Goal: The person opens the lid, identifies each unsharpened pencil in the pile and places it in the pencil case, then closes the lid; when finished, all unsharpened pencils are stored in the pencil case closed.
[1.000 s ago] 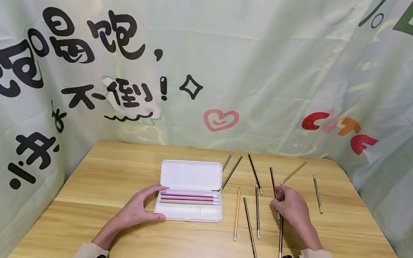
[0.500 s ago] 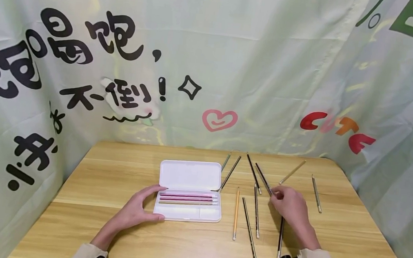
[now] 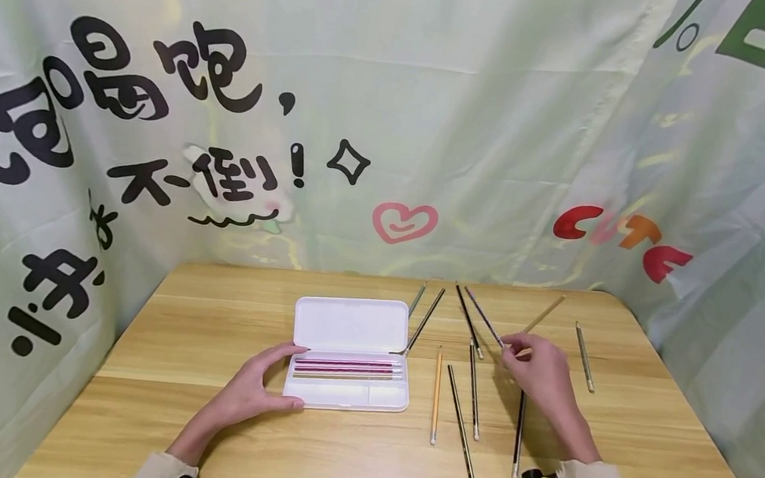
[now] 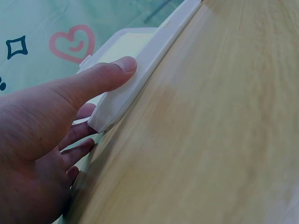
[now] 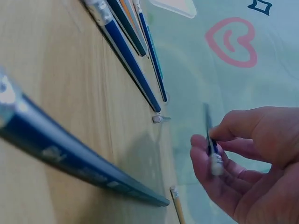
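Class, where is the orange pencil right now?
In the head view, the orange pencil lies on the table, right of the open white case and left of a dark pencil.

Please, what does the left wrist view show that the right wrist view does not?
Only the left wrist: the left hand, its thumb on the white pencil case.
Only the right wrist: the right hand pinching an eraser-tipped pencil, and a dark pencil near the camera.
Both: the wooden table, the cloth with pink heart and star outline, and part of the case.
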The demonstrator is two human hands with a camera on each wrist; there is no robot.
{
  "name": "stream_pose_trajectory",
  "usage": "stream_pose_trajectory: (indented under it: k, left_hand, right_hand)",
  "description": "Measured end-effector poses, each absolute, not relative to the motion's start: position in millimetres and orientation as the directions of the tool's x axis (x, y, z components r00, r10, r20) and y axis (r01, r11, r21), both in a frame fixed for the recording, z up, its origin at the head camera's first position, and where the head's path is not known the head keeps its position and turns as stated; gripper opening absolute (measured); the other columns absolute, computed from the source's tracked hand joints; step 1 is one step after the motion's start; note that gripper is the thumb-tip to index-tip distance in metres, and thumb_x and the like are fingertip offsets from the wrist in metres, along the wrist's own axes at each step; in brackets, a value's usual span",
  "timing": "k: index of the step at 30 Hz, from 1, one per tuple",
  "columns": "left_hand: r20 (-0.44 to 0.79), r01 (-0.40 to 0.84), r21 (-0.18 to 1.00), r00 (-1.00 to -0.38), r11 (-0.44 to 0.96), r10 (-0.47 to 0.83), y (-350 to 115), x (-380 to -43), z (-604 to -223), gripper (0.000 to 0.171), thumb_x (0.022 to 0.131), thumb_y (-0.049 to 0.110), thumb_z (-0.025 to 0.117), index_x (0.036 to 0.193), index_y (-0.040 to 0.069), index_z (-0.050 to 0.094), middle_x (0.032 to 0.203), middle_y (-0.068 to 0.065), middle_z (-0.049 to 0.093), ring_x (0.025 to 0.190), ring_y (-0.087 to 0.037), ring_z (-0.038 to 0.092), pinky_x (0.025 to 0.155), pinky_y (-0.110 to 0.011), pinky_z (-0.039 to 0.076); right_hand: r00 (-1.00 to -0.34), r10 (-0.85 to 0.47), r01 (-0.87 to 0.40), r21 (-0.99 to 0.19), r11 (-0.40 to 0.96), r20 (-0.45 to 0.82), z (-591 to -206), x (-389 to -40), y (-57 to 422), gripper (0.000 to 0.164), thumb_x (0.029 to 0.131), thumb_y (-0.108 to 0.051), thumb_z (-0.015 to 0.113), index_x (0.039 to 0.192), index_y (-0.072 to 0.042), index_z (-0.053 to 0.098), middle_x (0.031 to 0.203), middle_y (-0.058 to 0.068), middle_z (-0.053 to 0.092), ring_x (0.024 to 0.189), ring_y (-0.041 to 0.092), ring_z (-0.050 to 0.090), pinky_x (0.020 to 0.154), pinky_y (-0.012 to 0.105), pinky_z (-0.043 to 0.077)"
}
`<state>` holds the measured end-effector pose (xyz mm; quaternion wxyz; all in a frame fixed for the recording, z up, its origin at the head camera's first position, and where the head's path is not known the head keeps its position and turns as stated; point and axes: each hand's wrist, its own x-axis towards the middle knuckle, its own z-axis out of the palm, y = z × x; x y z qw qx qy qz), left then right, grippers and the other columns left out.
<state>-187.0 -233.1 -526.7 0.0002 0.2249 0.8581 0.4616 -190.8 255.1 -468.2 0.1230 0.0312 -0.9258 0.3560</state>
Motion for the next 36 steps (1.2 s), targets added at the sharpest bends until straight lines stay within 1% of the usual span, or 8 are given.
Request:
stream_pose_trajectory:
  k: [3, 6, 10, 14, 19, 26, 30, 36]
  left_hand:
    - [0.198, 0.377, 0.79, -0.903, 0.483, 0.382, -233.5, -186.9, -527.4, 0.08, 0.073, 0.039, 0.094, 0.143, 0.024, 0.058, 0.152, -0.014, 0.05, 0.142, -0.043, 0.041, 0.112, -0.071, 0.028]
    - [0.19, 0.372, 0.787, -0.905, 0.491, 0.38, -233.5, -186.9, -528.1, 0.081, 0.073, 0.041, 0.093, 0.144, 0.024, 0.058, 0.153, -0.014, 0.05, 0.142, -0.043, 0.041, 0.112, -0.071, 0.028]
    - [0.191, 0.372, 0.785, -0.906, 0.495, 0.377, -233.4, -187.6, -529.9, 0.08, 0.073, 0.042, 0.093, 0.144, 0.024, 0.059, 0.152, -0.013, 0.05, 0.142, -0.042, 0.041, 0.113, -0.07, 0.029]
    - [0.199, 0.379, 0.784, -0.903, 0.491, 0.38, -233.5, -187.9, -530.6, 0.081, 0.073, 0.042, 0.093, 0.144, 0.022, 0.059, 0.151, -0.012, 0.052, 0.141, -0.042, 0.043, 0.113, -0.069, 0.029]
    - [0.21, 0.392, 0.779, -0.899, 0.489, 0.385, -233.7, -187.8, -529.0, 0.081, 0.073, 0.042, 0.094, 0.143, 0.021, 0.059, 0.15, -0.013, 0.052, 0.14, -0.042, 0.044, 0.113, -0.069, 0.03]
    - [0.214, 0.398, 0.772, -0.897, 0.496, 0.388, -234.1, -188.1, -529.1, 0.081, 0.073, 0.042, 0.093, 0.143, 0.021, 0.059, 0.15, -0.013, 0.052, 0.141, -0.042, 0.044, 0.113, -0.068, 0.03]
    - [0.211, 0.395, 0.775, -0.898, 0.493, 0.387, -233.9, -187.8, -529.0, 0.081, 0.073, 0.042, 0.093, 0.143, 0.021, 0.059, 0.151, -0.014, 0.052, 0.141, -0.042, 0.043, 0.113, -0.069, 0.03]
    - [0.206, 0.387, 0.783, -0.9, 0.487, 0.384, -234.0, -187.5, -529.2, 0.08, 0.074, 0.04, 0.093, 0.144, 0.022, 0.059, 0.151, -0.014, 0.051, 0.141, -0.043, 0.042, 0.113, -0.07, 0.029]
  right_hand:
    - [-0.977, 0.02, -0.137, -0.695, 0.706, 0.213, -468.7, -189.9, 253.1, 0.02, 0.096, -0.002, 0.062, 0.11, 0.004, 0.075, 0.089, 0.011, 0.068, 0.071, 0.022, 0.073, 0.05, 0.026, 0.055]
    - [-0.986, 0.01, -0.118, -0.741, 0.661, 0.166, -470.1, -189.5, 251.6, 0.02, 0.098, 0.001, 0.062, 0.114, 0.009, 0.072, 0.095, 0.018, 0.068, 0.072, 0.024, 0.074, 0.055, 0.029, 0.059]
    - [-0.989, 0.006, -0.109, -0.753, 0.649, 0.148, -471.6, -189.9, 250.7, 0.023, 0.098, 0.004, 0.062, 0.119, 0.011, 0.069, 0.098, 0.022, 0.071, 0.074, 0.026, 0.075, 0.06, 0.029, 0.061]
    - [-0.988, 0.017, -0.104, -0.746, 0.658, 0.152, -471.2, -189.0, 251.1, 0.022, 0.099, 0.003, 0.061, 0.118, 0.01, 0.07, 0.095, 0.022, 0.074, 0.075, 0.026, 0.074, 0.056, 0.025, 0.057]
    - [-0.979, 0.033, -0.127, -0.73, 0.672, 0.201, -468.8, -189.4, 251.2, 0.022, 0.1, 0.001, 0.06, 0.119, 0.007, 0.072, 0.094, 0.02, 0.074, 0.078, 0.029, 0.073, 0.048, 0.025, 0.048]
    - [-0.954, 0.039, -0.199, -0.722, 0.663, 0.298, -465.8, -190.5, 242.4, 0.022, 0.096, 0.003, 0.066, 0.116, 0.001, 0.073, 0.102, 0.017, 0.074, 0.093, 0.03, 0.069, 0.069, 0.02, 0.055]
    - [-0.95, 0.002, -0.243, -0.745, 0.622, 0.311, -465.4, -189.3, 231.2, 0.022, 0.093, 0.006, 0.067, 0.113, 0.0, 0.074, 0.099, 0.016, 0.073, 0.089, 0.027, 0.068, 0.07, 0.021, 0.055]
    - [-0.923, -0.044, -0.331, -0.729, 0.6, 0.383, -466.5, -186.5, 214.3, 0.021, 0.09, 0.009, 0.072, 0.105, -0.004, 0.077, 0.096, 0.008, 0.073, 0.086, 0.023, 0.068, 0.068, 0.026, 0.057]
